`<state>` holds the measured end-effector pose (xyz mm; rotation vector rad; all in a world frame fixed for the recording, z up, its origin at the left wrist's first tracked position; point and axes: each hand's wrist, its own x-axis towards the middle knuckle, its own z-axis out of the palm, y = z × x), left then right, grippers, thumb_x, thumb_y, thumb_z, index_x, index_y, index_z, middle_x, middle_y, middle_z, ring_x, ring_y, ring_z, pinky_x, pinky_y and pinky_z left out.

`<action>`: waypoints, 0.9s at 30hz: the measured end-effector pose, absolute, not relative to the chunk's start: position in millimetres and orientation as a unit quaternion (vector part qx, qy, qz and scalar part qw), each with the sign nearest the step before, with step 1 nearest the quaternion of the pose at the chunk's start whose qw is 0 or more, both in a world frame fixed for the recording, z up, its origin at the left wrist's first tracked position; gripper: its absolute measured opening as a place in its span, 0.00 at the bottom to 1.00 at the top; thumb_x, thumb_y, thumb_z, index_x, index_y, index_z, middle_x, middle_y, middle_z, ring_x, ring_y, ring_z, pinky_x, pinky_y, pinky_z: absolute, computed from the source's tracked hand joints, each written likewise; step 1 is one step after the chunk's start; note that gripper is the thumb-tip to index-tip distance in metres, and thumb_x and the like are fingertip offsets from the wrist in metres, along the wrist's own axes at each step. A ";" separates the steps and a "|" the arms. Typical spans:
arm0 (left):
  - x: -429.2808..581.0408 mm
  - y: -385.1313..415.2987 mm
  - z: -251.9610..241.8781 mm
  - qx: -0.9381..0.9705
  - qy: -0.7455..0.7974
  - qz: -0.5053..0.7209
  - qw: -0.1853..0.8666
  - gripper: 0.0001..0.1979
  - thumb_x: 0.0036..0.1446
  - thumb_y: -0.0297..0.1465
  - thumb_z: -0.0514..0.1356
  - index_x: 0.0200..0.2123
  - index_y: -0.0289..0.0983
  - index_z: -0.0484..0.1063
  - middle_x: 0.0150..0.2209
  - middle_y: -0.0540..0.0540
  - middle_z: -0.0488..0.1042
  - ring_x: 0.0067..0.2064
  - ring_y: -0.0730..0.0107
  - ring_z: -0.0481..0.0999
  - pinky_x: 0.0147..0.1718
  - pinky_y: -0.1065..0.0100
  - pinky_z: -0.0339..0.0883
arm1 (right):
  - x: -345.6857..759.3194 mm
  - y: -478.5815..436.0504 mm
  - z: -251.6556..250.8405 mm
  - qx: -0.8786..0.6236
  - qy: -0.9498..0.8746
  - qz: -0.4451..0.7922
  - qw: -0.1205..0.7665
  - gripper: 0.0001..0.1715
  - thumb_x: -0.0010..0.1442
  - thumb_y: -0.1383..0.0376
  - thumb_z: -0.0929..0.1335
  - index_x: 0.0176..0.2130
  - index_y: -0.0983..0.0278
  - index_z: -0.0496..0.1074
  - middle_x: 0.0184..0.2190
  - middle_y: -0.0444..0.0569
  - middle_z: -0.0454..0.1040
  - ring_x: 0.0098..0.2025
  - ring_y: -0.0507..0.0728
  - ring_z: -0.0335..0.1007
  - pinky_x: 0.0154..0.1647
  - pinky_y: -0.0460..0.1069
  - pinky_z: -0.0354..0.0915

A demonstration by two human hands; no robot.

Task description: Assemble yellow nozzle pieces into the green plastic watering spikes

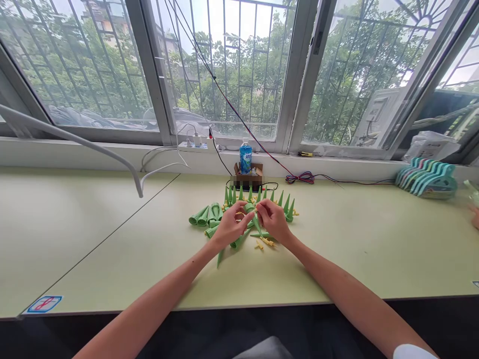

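Observation:
My left hand (pixel 232 223) is closed around a green plastic cone (pixel 258 227), its wide end up near my fingers and its narrow tip slanting down toward the tabletop. Close beside it, the fingertips of my right hand (pixel 274 219) are pinched on a small yellow plastic piece, mostly hidden, at the cone's wide end. Behind my hands several green cones (pixel 286 203) stand upright in a row, with yellow pieces at their bases. More loose cones (pixel 204 216) lie on their sides to the left. Several small yellow pieces (pixel 268 242) lie below my right hand.
The pale green table (pixel 112 239) runs along a window ledge. A blue bottle (pixel 245 158) stands in a small cardboard box (pixel 258 169) at the back. A coiled cable (pixel 301 177) and turquoise hangers (pixel 426 179) are to the right. Another person's hand (pixel 474 212) shows at the right edge.

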<state>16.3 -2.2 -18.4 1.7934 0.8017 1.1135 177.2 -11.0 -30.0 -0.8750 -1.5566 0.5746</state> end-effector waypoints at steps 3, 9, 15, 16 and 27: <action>15.6 -0.9 -20.7 0.742 0.336 0.450 0.367 0.19 0.54 0.40 0.62 0.45 0.38 0.63 0.27 0.54 0.64 0.21 0.79 0.63 0.18 0.76 0.60 | 177.2 -10.3 -31.1 -0.384 -0.671 0.243 0.586 0.16 0.64 0.54 0.62 0.31 0.62 0.65 0.17 0.38 0.60 0.17 0.49 0.56 0.19 0.45 0.54; 16.3 -1.4 -20.9 0.764 0.333 0.471 0.290 0.15 0.55 0.38 0.61 0.44 0.39 0.65 0.32 0.51 0.64 0.26 0.77 0.67 0.23 0.75 0.65 | 178.7 -9.5 -31.5 -0.407 -0.669 0.245 0.572 0.18 0.64 0.52 0.62 0.30 0.62 0.63 0.18 0.39 0.60 0.18 0.49 0.56 0.18 0.45 0.54; 17.1 -3.5 -20.5 0.770 0.331 0.475 0.267 0.14 0.56 0.37 0.60 0.44 0.40 0.65 0.34 0.51 0.63 0.26 0.79 0.68 0.24 0.75 0.65 | 179.2 -8.7 -31.6 -0.417 -0.668 0.245 0.565 0.19 0.63 0.52 0.63 0.28 0.62 0.62 0.16 0.39 0.59 0.17 0.49 0.54 0.17 0.45 0.52; 17.2 -3.7 -20.3 0.768 0.331 0.475 0.272 0.15 0.56 0.37 0.60 0.45 0.40 0.64 0.35 0.51 0.63 0.26 0.79 0.68 0.23 0.75 0.64 | 178.9 -8.7 -31.6 -0.414 -0.668 0.246 0.568 0.18 0.63 0.53 0.63 0.28 0.62 0.62 0.16 0.39 0.59 0.17 0.49 0.54 0.17 0.45 0.52; 21.2 -5.4 -11.0 0.661 0.313 0.501 0.464 0.19 0.60 0.49 0.53 0.36 0.37 0.63 0.28 0.51 0.65 0.19 0.76 0.69 0.12 0.76 0.61 | 179.3 -12.4 -28.8 -0.420 -0.638 0.213 0.609 0.16 0.65 0.52 0.61 0.33 0.61 0.63 0.18 0.40 0.60 0.18 0.49 0.56 0.19 0.45 0.55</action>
